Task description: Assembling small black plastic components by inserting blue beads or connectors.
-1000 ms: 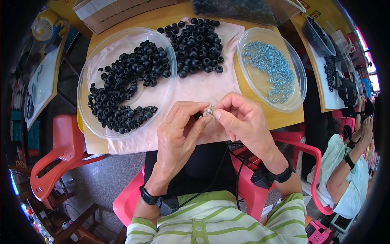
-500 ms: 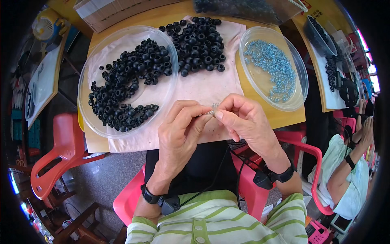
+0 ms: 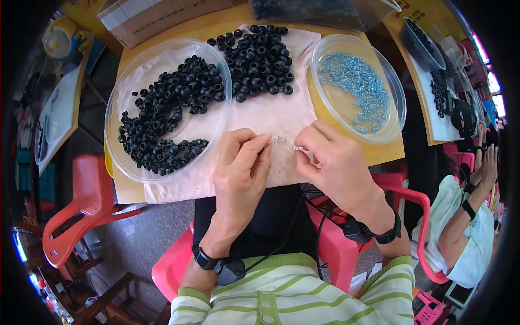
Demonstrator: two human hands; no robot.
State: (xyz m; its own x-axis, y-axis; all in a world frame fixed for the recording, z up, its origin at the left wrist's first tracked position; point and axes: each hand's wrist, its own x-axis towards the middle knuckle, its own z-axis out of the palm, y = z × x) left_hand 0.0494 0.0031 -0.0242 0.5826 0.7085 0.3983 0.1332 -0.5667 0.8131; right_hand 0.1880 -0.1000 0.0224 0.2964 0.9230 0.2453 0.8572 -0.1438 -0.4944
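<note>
Above the pink cloth (image 3: 271,124), my left hand (image 3: 239,173) pinches small silvery metal pieces (image 3: 279,139), coiled like little springs, which stick out past its fingertips. My right hand (image 3: 337,165), a short gap away, has thumb and forefinger closed on another small silvery spring-like piece (image 3: 293,147). To the left stands a round clear tub (image 3: 227,116) with a heap of black hollow plastic pieces (image 3: 184,89). Beyond my hands, more black pieces (image 3: 261,59) are piled on the cloth. At the right, a clear tub (image 3: 323,97) holds many small bluish metal pieces (image 3: 357,89).
At the table's back stand a cardboard box (image 3: 157,24) and a clear bin (image 3: 325,13). A red chair (image 3: 89,189) is at the left. A person (image 3: 460,233) sits at the right, near another table with a bowl (image 3: 425,51) of black pieces.
My hands have drawn apart, the right one moving to the right. Silvery pieces now show between them. The whole view has shifted slightly.
</note>
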